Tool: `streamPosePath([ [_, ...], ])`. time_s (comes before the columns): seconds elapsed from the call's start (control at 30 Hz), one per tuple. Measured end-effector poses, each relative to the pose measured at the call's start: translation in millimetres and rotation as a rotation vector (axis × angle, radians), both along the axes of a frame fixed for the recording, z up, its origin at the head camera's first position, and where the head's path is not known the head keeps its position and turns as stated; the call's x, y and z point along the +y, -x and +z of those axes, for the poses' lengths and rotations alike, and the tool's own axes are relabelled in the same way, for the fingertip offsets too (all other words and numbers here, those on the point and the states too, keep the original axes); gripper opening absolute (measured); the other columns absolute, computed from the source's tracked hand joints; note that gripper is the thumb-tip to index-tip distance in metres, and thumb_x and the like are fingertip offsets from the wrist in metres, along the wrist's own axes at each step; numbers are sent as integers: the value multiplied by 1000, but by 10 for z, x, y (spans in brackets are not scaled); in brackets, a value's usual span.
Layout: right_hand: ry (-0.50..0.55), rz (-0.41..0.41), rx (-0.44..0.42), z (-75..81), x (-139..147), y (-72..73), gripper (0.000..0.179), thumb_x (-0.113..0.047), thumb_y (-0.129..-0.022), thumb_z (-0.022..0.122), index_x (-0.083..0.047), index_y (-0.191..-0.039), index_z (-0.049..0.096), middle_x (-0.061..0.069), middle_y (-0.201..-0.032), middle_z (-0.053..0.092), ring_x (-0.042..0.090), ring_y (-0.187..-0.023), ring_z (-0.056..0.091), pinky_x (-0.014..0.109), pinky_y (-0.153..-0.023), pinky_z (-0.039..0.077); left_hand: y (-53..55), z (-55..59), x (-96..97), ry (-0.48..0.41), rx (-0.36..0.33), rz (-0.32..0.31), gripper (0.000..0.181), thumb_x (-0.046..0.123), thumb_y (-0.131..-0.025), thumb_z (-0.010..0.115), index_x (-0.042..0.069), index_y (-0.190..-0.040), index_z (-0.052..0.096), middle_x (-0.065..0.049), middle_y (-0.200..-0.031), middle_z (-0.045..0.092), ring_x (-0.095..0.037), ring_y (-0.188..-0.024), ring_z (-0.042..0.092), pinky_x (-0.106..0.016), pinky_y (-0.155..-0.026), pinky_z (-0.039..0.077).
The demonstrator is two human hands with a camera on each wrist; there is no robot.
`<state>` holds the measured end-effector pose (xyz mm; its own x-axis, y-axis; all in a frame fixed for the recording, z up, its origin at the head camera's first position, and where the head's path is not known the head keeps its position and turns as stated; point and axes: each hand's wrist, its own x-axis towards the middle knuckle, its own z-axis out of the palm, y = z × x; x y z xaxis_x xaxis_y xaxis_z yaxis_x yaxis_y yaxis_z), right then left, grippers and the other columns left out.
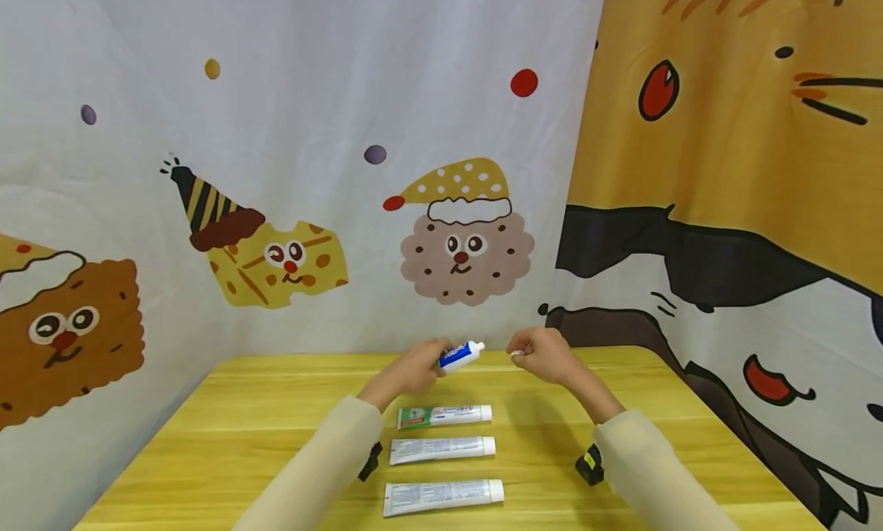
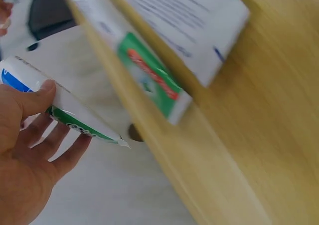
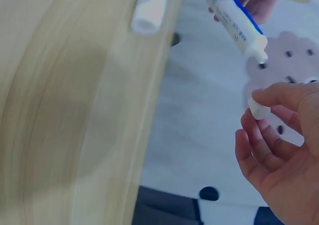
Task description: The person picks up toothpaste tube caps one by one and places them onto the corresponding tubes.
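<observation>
My left hand (image 1: 418, 366) grips a blue and white toothpaste tube (image 1: 461, 356) above the far part of the table, its uncapped nozzle pointing right. Green print shows on the lower part of this tube (image 2: 75, 112) in the left wrist view. A short distance to the right, my right hand (image 1: 546, 355) pinches a small white cap (image 3: 258, 109) between thumb and fingers. Cap and nozzle are apart. Nearest below the hands lies a green and white toothpaste tube (image 1: 444, 416), with its cap on.
Two more capped white tubes lie nearer on the wood-grain table (image 1: 276, 431): a middle tube (image 1: 441, 450) and a front tube (image 1: 441, 497). All caps point right. Behind the table hangs a white cartoon-printed curtain (image 1: 310, 132); an orange and black printed curtain (image 1: 731, 171) hangs on the right.
</observation>
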<state>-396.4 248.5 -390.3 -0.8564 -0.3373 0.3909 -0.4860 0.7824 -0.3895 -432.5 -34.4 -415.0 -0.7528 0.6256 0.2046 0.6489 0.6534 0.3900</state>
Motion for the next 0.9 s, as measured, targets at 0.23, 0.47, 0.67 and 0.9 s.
streamPosePath([
  [0.23,145,-11,-6,88,-64,-360,6,-11,-90,77,-16,-91,75,-3,-87,75,11,-80,68,30,-71,57,-217,172,-35,-100,11,-9,41,8,-100,65,4,-139,56,-15,-130,66,-28,-114,64,-47,-101,53],
  [0.47,291,-15,4,153,-79,-713,12,-7,-90,78,-13,-100,76,0,-92,76,10,-82,72,22,-74,58,-557,245,-20,-139,62,-35,41,12,-101,65,6,-140,55,-12,-133,66,-26,-114,66,-45,-99,55],
  [0.67,389,35,-8,202,-100,-927,22,-1,-90,76,-10,-110,76,7,-105,77,12,-90,74,22,-80,59,-810,218,-31,-154,77,-29,42,19,-103,62,10,-143,53,-6,-132,65,-21,-112,63,-43,-97,54],
  [0.9,409,73,4,207,-74,-969,9,-17,-92,78,-18,-101,81,2,-101,75,9,-87,70,25,-76,60,-999,200,-39,-168,79,-36,41,21,-104,62,11,-142,53,-5,-136,63,-19,-115,63,-43,-98,54],
])
